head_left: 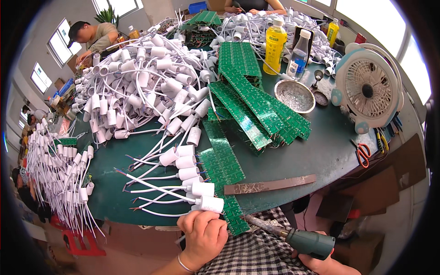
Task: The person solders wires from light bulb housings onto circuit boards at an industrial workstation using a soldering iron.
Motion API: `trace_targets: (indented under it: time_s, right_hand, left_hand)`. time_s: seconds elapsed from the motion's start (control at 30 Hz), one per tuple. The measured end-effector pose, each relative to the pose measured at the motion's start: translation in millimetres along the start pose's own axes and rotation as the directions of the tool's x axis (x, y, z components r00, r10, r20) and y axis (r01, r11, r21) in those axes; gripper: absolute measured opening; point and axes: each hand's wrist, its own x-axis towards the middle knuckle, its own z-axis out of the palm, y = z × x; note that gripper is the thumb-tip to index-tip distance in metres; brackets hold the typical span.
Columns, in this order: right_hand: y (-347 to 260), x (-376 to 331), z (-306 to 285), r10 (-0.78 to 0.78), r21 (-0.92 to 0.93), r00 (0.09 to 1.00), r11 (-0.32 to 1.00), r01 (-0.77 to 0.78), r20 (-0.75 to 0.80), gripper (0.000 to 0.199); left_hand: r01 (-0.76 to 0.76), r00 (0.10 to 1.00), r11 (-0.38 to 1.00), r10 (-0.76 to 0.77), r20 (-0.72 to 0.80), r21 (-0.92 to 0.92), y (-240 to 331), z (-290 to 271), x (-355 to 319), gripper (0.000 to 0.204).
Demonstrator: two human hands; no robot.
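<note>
My left hand (204,233) is closed at the near table edge, gripping the wire end of a white lamp socket (210,204) next to a green circuit-board strip (224,174). My right hand (321,263) holds the grey-green handle of a soldering iron (293,236), whose dark tip points left at the lower end of the board strip (236,220). More white sockets with wires (183,161) lie fanned out just above my left hand.
A big heap of wired white sockets (137,87) fills the left of the green table (311,156). Stacked green boards (256,105), a rusty metal bar (270,184), a metal bowl (295,96), bottles (275,43), a small fan (369,89) and red-handled scissors (363,153) lie right. People work at the far side.
</note>
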Motion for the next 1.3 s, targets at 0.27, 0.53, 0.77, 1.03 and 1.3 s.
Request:
trace_targets:
  time_s: [0.27,0.53,0.77,1.03,1.3]
  right_hand:
    - [-10.1,10.4,2.1,-0.061,-0.005,0.996,0.998,0.061,0.067,0.040]
    - [0.1,8.0,2.1,-0.141,-0.071,0.987,0.987,0.147,0.084,0.044]
    - [1.8,16.0,-1.1,-0.024,-0.046,0.979,0.998,0.034,0.200,0.031]
    - [1.4,22.9,1.7,-0.060,-0.013,0.969,0.998,0.065,0.240,0.026]
    - [-4.2,19.1,6.3,-0.102,-0.118,0.984,0.986,0.120,0.144,0.028]
  left_hand:
    - [0.097,0.995,0.994,-0.097,0.001,0.042,11.6,-1.4,4.1,0.017]
    - [0.142,0.990,0.990,-0.142,0.026,-0.013,12.0,-0.8,2.1,0.015]
    - [0.194,0.980,0.981,-0.193,0.052,-0.017,12.2,-1.5,7.1,0.011]
    - [0.225,0.973,0.974,-0.223,0.057,-0.036,13.2,-3.3,12.6,0.012]
    - [0.244,0.968,0.969,-0.242,0.072,-0.026,15.8,-4.8,16.5,0.012]
